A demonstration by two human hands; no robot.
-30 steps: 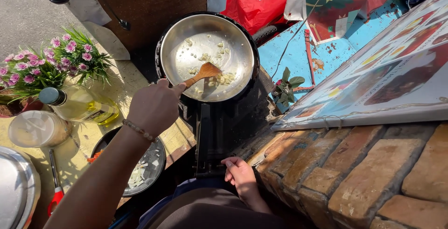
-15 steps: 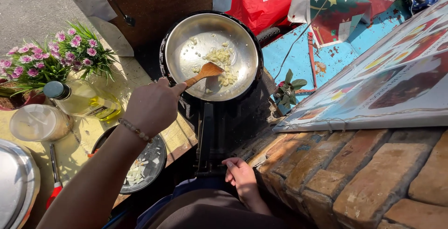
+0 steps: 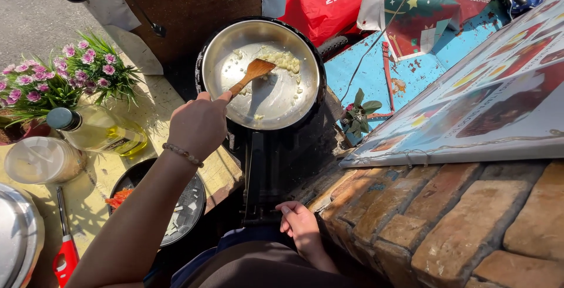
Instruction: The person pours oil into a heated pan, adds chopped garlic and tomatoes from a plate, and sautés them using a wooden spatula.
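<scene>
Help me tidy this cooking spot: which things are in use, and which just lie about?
In use: wooden spatula in left hand, pan, chopped bits.
Lying about: oil bottle, flowers, lighter, red bag.

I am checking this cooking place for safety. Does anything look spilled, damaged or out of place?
Nothing is spilled: the chopped pieces stay inside the pan, stirred with the wooden spatula in the left hand. The blue surface beside it has chipped, worn paint.
</scene>
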